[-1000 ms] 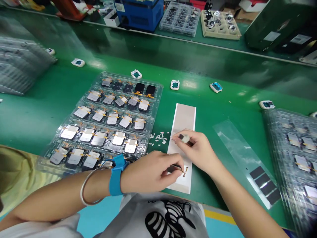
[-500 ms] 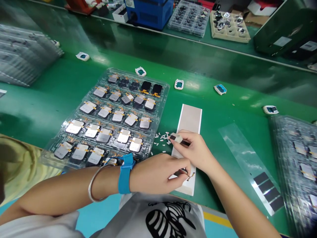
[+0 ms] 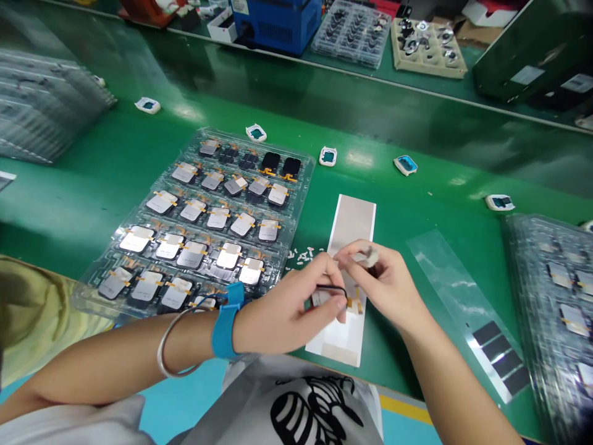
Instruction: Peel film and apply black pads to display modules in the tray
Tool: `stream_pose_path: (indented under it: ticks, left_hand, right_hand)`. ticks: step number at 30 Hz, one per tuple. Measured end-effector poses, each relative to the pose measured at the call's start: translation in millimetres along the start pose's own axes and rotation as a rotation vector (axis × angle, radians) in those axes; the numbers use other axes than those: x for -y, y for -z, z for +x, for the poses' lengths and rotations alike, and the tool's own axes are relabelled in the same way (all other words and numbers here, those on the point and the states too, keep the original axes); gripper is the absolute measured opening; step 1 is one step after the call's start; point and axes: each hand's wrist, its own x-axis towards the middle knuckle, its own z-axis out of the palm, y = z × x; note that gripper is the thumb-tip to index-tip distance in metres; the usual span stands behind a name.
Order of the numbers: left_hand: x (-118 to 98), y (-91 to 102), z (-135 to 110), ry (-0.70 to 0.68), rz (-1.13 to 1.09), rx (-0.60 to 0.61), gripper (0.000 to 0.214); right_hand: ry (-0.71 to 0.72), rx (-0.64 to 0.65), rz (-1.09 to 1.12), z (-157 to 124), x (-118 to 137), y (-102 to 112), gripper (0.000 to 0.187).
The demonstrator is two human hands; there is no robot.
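My left hand (image 3: 296, 303), with a blue wrist strap (image 3: 227, 324) and a bangle, is closed on a small display screen (image 3: 321, 297). The screen's dark edge and an orange flex cable (image 3: 354, 304) stick out between the fingers. Close beside it, my right hand (image 3: 391, 281) pinches a slim dark tool with a pale wrapped end (image 3: 370, 256); its tip is hidden. Both hands are above a long sheet with a beige strip (image 3: 356, 216). Small white scraps (image 3: 303, 254) lie left of the sheet. A clear tray (image 3: 308, 167) holds rows of similar screens.
Several white watch cases (image 3: 328, 156) stand in a line along the back. Stacked clear trays are at far left (image 3: 41, 105) and right (image 3: 532, 296). A clear film with black pads (image 3: 503, 352) lies right. A shelf edge (image 3: 278, 55) runs behind, carrying a blue machine (image 3: 278, 25).
My right hand has turned, bringing the tool's pale end from pointing left to near its own fingers. My left hand has risen slightly and tilted the screen, showing more of its flex cable.
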Motion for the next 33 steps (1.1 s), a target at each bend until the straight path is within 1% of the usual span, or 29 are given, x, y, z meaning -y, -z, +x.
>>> stream_pose_path:
  ticks: [2, 3, 5, 7, 11, 16, 21, 24, 31, 33]
  left_hand:
    - [0, 1.5, 1, -0.004, -0.099, -0.073, 0.007]
    - [1, 2.0, 1, 0.008, -0.113, -0.088, 0.009]
    - [3, 2.4, 3, 0.033, -0.095, -0.098, 0.012]
    - [6, 2.0, 4, 0.025, -0.060, -0.112, 0.012]
    - [11, -0.1, 4, 0.017, -0.009, -0.116, 0.011]
    - [13, -1.2, 2, 0.064, 0.019, -0.092, 0.012]
    - [13, -0.8, 3, 0.059, -0.005, -0.074, 0.013]
    - [13, -0.9, 5, 0.047, -0.021, -0.069, 0.012]
    - [12, -2.2, 6, 0.073, -0.065, -0.096, 0.011]
    - [11, -1.5, 6, 0.071, -0.095, -0.079, 0.011]
  right_hand:
    - [-0.042, 0.041, 0.082, -7, 2, 6, 0.019]
    - [-0.060, 0.060, 0.128, -11, 1, 8, 0.021]
    - [-0.067, 0.072, 0.206, -18, -1, 9, 0.023]
    - [-0.050, 0.046, 0.233, -23, -4, 7, 0.025]
    - [-0.063, 0.005, 0.219, -24, -8, 1, 0.026]
    - [-0.126, -0.034, 0.227, -25, -7, -4, 0.025]
    - [-0.079, -0.103, 0.157, -28, -2, -7, 0.018]
    - [-0.055, -0.114, 0.133, -29, 0, -8, 0.015]
    - [-0.026, -0.146, 0.127, -28, 0, -11, 0.012]
    - [-0.025, -0.157, 0.126, -29, 1, -11, 0.012]
